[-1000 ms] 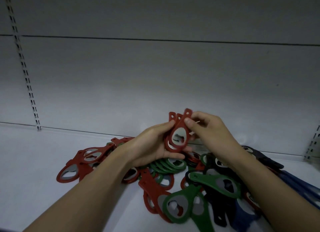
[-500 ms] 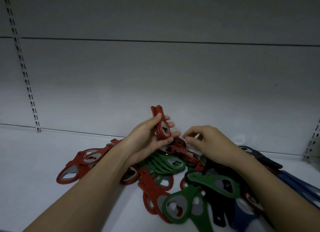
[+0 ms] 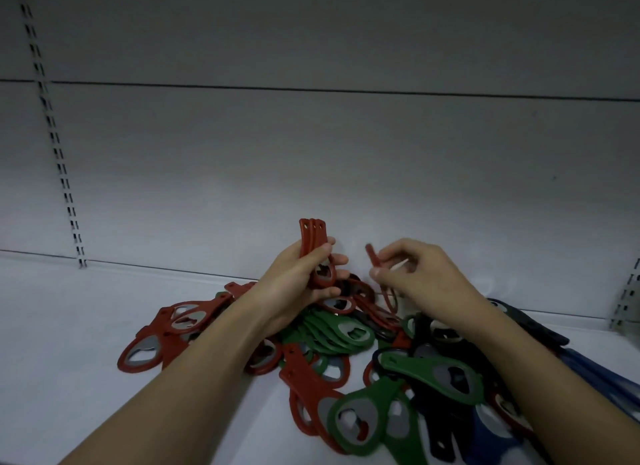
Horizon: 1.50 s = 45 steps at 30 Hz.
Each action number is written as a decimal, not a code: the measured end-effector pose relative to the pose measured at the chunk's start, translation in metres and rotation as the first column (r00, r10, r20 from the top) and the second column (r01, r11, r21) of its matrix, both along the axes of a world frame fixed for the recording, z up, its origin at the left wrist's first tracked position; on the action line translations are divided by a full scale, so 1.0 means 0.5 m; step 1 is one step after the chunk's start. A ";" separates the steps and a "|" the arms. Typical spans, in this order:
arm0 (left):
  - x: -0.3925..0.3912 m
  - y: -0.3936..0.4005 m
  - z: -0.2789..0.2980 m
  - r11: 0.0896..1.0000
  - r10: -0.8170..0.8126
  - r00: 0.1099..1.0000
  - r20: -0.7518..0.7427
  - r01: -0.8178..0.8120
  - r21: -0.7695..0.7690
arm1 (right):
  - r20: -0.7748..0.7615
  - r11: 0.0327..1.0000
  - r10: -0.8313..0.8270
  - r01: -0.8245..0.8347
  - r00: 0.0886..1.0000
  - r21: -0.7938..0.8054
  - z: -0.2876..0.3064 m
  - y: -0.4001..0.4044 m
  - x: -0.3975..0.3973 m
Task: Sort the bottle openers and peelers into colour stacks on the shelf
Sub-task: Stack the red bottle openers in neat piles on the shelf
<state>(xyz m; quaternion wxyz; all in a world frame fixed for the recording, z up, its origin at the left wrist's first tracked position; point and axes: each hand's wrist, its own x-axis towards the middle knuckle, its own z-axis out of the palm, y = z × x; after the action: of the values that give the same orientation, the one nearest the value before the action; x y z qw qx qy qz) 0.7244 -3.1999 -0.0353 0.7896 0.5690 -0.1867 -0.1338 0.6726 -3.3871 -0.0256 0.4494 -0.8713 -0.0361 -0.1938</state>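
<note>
Lifted since before, right hand (image 3: 420, 274) pinches a red opener (image 3: 375, 262) beside left hand's (image 3: 298, 284) gripped red stack (image 3: 313, 242).

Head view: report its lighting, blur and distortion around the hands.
Head view: dim overall, brightest on the back wall and shelf behind the hands; left hand with its red stack fairly sharp; right hand and its red opener slightly motion-blurred; dark openers at right hard to separate; wide-angle bending curves the slotted upright.

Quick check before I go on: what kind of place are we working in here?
Probably a shop aisle or stockroom: a bare white shelf with a panelled back wall, slotted shelving uprights, and many identical bottle openers heaped in several colours.
</note>
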 end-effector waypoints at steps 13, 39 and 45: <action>-0.016 -0.008 -0.012 0.915 -0.337 0.918 0.210 0.266 0.304 | -0.022 0.835 0.139 -0.106 0.990 0.539 -0.010 0.047 -0.007; 0.004 -0.006 -0.012 0.981 0.077 0.978 0.193 -0.109 0.160 | -0.073 0.991 -0.002 -0.008 0.997 -0.135 -0.018 0.002 0.005; -0.012 -0.009 -0.008 0.975 -0.102 0.976 0.195 0.059 0.213 | 0.028 0.924 0.086 -0.091 0.996 0.372 0.009 0.027 -0.010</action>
<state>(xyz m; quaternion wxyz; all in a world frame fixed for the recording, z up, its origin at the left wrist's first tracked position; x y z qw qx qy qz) 0.7186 -3.2046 -0.0392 0.6969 0.6504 -0.2751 -0.1251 0.6675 -3.3736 -0.0210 0.6147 -0.7665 -0.0404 -0.1815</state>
